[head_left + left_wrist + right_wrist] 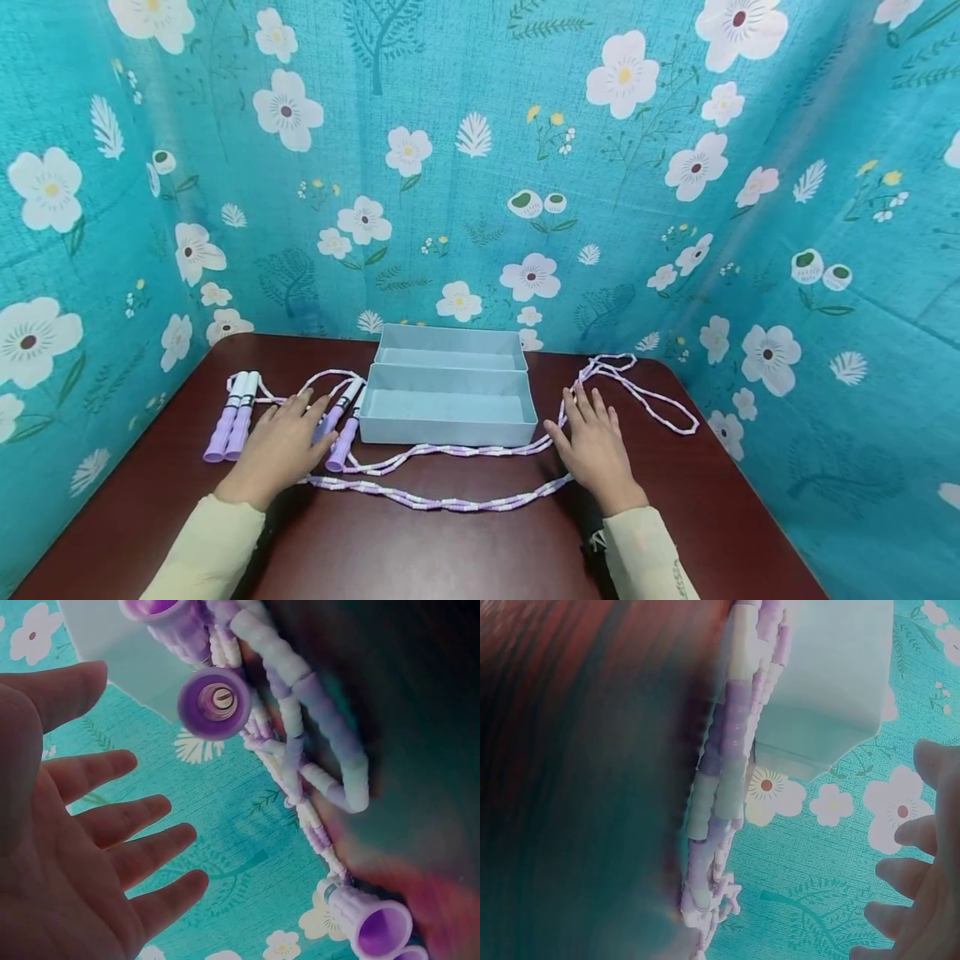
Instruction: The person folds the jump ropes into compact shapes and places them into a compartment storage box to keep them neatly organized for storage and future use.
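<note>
My left hand (279,446) hovers, fingers spread, over beaded skipping ropes on the table and holds nothing. Left of it lies a pair of purple-and-white skipping rope handles (242,417); another pair, including the handle (343,444), lies to its right, partly hidden by the fingers. In the left wrist view the palm (67,847) is bare, with the handles' hollow ends facing the camera. My right hand (597,450), also empty with fingers extended, is above the right part of the purple-and-white beaded rope (480,451). A second rope strand (450,505) curves nearer to me, between the hands.
A pale blue box (450,432) with two long compartments stands behind the ropes, mid-table. A rope loop (660,404) stretches to the right on the dark red table (420,558). Turquoise floral cloth (450,192) hangs behind and at both sides.
</note>
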`<state>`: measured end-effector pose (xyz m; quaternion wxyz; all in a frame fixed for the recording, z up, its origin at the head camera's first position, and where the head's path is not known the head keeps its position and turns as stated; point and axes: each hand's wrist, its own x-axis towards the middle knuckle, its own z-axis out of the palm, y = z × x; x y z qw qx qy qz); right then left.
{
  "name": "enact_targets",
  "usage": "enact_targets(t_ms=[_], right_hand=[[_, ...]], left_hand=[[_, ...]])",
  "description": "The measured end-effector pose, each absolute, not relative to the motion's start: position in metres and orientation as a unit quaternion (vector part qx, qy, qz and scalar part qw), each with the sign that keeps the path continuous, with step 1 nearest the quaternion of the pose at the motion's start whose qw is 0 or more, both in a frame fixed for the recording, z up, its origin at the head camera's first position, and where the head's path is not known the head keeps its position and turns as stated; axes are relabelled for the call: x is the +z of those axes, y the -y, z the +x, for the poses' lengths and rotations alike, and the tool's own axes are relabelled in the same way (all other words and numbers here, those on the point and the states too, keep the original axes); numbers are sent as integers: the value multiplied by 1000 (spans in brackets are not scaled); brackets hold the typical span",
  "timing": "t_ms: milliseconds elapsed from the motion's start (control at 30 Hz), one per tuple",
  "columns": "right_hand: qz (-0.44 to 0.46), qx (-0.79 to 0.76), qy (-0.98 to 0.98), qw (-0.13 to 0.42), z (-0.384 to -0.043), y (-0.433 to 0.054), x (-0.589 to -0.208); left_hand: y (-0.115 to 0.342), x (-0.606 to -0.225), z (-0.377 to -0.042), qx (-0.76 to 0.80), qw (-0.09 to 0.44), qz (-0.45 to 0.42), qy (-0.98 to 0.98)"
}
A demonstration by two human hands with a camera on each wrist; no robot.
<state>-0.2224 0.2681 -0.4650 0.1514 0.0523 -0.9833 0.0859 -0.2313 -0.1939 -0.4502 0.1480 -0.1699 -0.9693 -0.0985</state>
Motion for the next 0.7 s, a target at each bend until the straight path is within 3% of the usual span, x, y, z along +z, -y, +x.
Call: enact_targets(t_ms=[133, 700], right_hand=[[56, 85, 982, 158, -223, -265, -464], [59, 101, 982, 149, -225, -264, -459]], left_hand=[[195, -454, -235, -95, 156, -169, 969], [184, -463, -261, -101, 106, -151, 978]])
